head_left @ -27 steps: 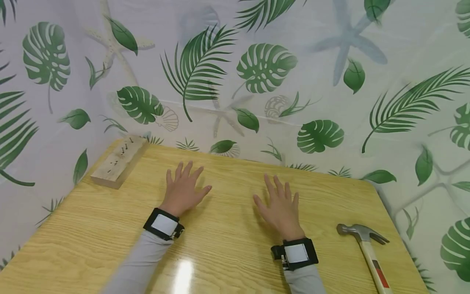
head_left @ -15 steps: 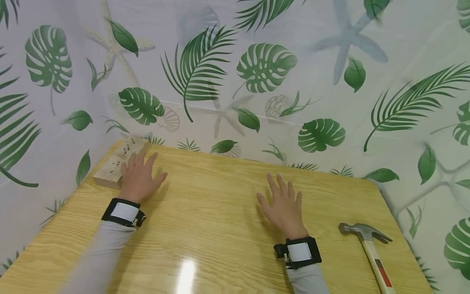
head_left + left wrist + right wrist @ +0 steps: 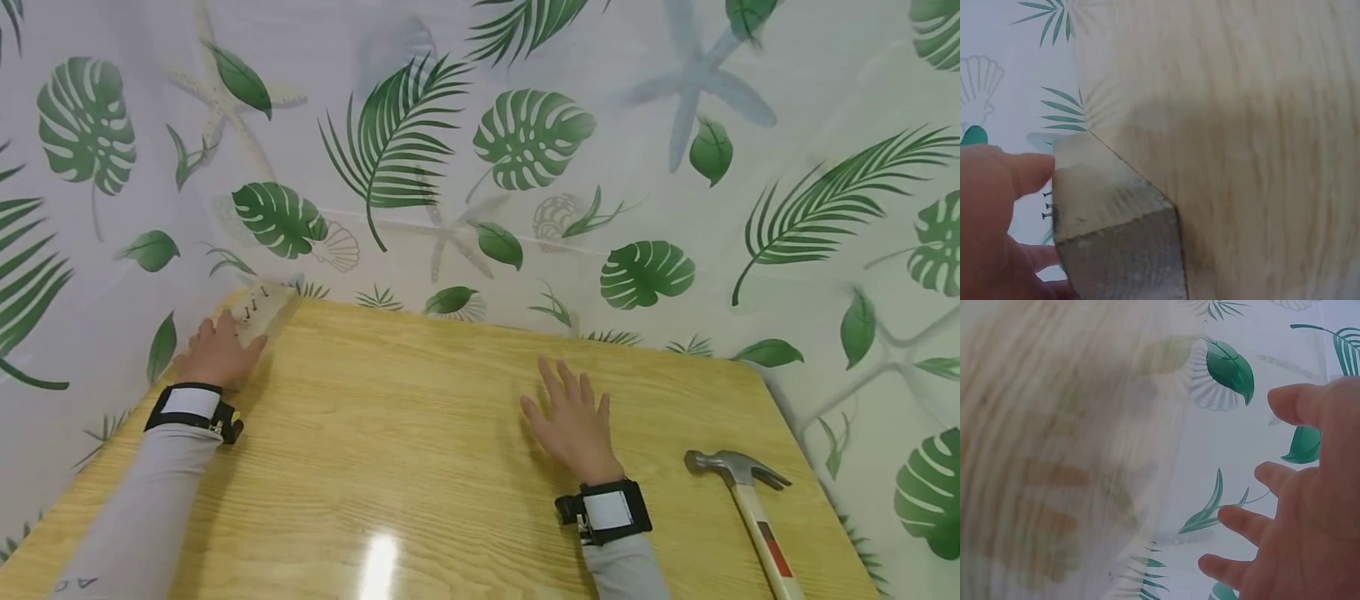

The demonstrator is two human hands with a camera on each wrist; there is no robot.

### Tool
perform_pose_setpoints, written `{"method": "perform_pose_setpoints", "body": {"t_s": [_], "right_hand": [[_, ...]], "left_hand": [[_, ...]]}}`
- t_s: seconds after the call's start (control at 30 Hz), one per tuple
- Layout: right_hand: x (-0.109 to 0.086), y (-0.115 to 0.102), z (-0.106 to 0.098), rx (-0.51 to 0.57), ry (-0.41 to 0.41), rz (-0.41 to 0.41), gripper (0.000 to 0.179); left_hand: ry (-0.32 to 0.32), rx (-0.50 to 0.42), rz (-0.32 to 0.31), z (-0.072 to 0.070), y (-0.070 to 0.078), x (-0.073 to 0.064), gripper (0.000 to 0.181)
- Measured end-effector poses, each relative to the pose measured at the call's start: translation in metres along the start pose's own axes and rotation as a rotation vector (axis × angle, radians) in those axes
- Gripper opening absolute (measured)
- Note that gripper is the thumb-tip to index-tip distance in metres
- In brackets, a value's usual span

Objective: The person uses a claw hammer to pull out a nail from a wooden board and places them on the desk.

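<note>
My left hand [image 3: 219, 357], loose and empty, is over the nailed wood block [image 3: 272, 310] near the worktop's far-left corner [image 3: 405, 408]; my right hand [image 3: 576, 432] is spread, empty.

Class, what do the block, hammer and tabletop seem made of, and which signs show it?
Block: apparently unvarnished wood, with dull, grained faces. Hammer: grey, shiny head, likely steel; pale handle, probably wood, its dark and red bands possibly painted. Tabletop: wood or wood-look laminate, glossy, showing grain and a bright reflection.
</note>
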State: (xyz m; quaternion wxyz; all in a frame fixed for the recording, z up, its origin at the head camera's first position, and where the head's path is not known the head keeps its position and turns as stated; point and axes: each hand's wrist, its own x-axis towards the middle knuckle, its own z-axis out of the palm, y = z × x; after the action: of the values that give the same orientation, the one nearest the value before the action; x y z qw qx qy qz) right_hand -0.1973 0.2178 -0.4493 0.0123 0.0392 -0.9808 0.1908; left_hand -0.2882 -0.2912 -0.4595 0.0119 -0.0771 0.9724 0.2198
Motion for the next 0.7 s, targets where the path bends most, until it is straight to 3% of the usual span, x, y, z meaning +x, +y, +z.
{"method": "perform_pose_setpoints", "body": {"t_s": [0.23, 0.43, 0.7], "right_hand": [[-0.001, 0.002, -0.004, 0.020, -0.023, 0.016, 0.067], [-0.001, 0.004, -0.007, 0.058, -0.006, 0.009, 0.066], [-0.002, -0.001, -0.009, 0.069, -0.052, 0.008, 0.064]], "left_hand": [[-0.035, -0.028, -0.029, -0.009, 0.005, -0.005, 0.090], [-0.102, -0.018, -0.005, -0.015, 0.008, -0.007, 0.094], [-0.182, 0.010, 0.128, -0.010, 0.011, -0.017, 0.098]]}}
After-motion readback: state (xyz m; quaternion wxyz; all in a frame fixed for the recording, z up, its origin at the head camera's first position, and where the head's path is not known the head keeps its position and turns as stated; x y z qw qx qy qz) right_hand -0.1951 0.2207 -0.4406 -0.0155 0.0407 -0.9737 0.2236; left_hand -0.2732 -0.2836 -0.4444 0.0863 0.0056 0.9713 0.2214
